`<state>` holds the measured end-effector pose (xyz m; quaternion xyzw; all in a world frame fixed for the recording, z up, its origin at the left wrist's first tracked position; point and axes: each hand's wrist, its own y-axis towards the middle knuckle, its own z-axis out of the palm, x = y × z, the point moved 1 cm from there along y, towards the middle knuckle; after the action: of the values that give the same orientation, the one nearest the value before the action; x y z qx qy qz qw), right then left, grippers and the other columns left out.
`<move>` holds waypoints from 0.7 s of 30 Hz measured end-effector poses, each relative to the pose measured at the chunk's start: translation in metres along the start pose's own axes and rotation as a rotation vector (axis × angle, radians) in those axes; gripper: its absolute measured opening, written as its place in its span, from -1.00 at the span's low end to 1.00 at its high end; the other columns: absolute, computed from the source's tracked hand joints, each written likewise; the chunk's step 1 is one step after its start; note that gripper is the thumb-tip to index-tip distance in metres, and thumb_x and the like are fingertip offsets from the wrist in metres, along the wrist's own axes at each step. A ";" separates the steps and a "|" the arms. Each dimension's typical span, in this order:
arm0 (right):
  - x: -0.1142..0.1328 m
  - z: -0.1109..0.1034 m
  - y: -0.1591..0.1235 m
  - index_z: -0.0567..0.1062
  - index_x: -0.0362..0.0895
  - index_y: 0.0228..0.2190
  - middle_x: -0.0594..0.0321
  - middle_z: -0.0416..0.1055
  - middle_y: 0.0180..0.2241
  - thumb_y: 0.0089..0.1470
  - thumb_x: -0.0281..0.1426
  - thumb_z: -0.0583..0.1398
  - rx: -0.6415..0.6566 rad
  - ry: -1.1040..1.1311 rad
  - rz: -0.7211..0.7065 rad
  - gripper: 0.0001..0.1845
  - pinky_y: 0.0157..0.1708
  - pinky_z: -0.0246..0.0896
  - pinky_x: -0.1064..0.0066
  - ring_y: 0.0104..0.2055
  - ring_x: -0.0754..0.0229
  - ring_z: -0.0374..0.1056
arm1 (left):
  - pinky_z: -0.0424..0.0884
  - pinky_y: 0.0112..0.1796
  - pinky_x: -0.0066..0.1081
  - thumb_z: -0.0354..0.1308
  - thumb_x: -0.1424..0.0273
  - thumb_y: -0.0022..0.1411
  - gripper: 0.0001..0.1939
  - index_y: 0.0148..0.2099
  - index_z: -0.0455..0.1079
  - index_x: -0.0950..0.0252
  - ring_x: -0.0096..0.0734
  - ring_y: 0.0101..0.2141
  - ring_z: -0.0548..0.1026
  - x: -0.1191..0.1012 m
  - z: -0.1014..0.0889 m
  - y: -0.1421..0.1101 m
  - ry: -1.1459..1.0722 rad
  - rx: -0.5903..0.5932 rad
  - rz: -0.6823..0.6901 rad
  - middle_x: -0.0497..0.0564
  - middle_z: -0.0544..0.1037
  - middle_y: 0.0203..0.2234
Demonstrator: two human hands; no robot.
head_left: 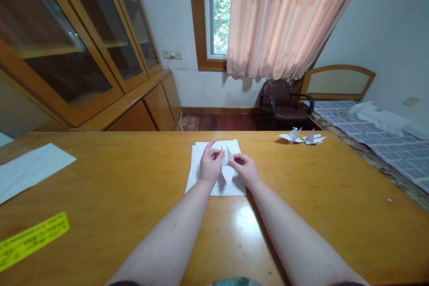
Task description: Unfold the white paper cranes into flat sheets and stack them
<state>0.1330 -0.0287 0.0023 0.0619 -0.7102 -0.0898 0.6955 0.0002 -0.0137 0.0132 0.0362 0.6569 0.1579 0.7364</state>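
A small, partly folded piece of white paper [228,167] with pointed tips is held just above a stack of white sheets [201,178] on the wooden table [134,187]. My left hand [210,164] pinches its left side with the index finger raised. My right hand [246,169] pinches its right side. Both hands are closed on the paper.
Two finished white folded paper figures [302,136] sit at the table's far right. A white sheet [30,167] and a yellow strip [31,239] lie at the left. Behind stand a glass-fronted cabinet [83,44], a dark chair [283,98], a bed [385,138] and a curtained window [284,18].
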 end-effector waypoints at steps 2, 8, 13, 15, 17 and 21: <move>0.001 0.001 -0.001 0.52 -0.15 -0.50 0.24 0.46 -0.50 -0.20 -0.24 0.29 0.027 -0.032 0.010 -0.77 -0.40 0.23 0.41 -0.46 0.23 0.32 | 0.37 -0.38 -0.47 0.11 0.33 0.11 -0.71 -0.11 0.32 0.33 -0.51 -0.47 0.44 -0.001 -0.001 0.001 -0.011 -0.001 -0.051 -0.06 0.44 -0.52; 0.000 -0.001 0.001 0.51 -0.16 -0.48 0.24 0.45 -0.50 -0.18 -0.22 0.27 -0.110 -0.017 0.037 -0.75 -0.39 0.23 0.40 -0.45 0.23 0.31 | 0.37 -0.21 -0.38 0.08 0.31 0.14 -0.74 -0.13 0.30 0.31 -0.42 -0.28 0.45 0.003 -0.003 0.003 0.011 -0.012 -0.016 0.05 0.47 -0.31; -0.005 -0.007 0.007 0.50 -0.17 -0.44 0.20 0.47 -0.44 -0.17 -0.20 0.28 -0.311 0.118 0.068 -0.71 -0.34 0.26 0.37 -0.39 0.20 0.36 | 0.30 -0.05 -0.28 0.02 0.47 0.11 -0.78 -0.15 0.33 0.30 -0.37 -0.15 0.43 0.013 -0.001 0.004 0.067 0.115 -0.069 0.08 0.44 -0.19; -0.008 -0.007 0.010 0.49 -0.16 -0.40 0.19 0.48 -0.41 -0.16 -0.19 0.26 -0.318 0.188 0.084 -0.69 -0.35 0.29 0.36 -0.39 0.20 0.38 | 0.32 -0.06 -0.27 0.04 0.54 0.05 -0.66 -0.07 0.28 0.30 -0.34 -0.10 0.42 0.017 0.002 0.003 0.001 0.184 -0.146 0.13 0.40 -0.07; -0.012 -0.007 0.011 0.49 -0.16 -0.42 0.13 0.48 -0.29 -0.17 -0.21 0.27 -0.309 0.217 0.079 -0.71 -0.34 0.31 0.34 -0.34 0.18 0.40 | 0.34 -0.07 -0.27 0.11 0.55 -0.01 -0.48 0.05 0.19 0.28 -0.25 -0.03 0.39 0.020 0.005 0.001 -0.054 0.253 -0.205 0.21 0.26 0.08; -0.015 -0.006 0.012 0.46 -0.18 -0.57 0.05 0.41 -0.11 -0.22 -0.26 0.31 -0.230 0.119 0.022 -0.76 -0.22 0.32 0.30 -0.13 0.09 0.36 | 0.33 -0.05 -0.27 0.22 0.46 -0.01 -0.25 0.20 -0.02 0.26 -0.23 0.02 0.35 0.020 0.009 -0.002 -0.082 0.285 -0.184 0.28 0.23 0.11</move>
<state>0.1398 -0.0142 -0.0098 -0.0208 -0.6532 -0.1591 0.7399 0.0111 -0.0088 -0.0052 0.0862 0.6427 -0.0064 0.7612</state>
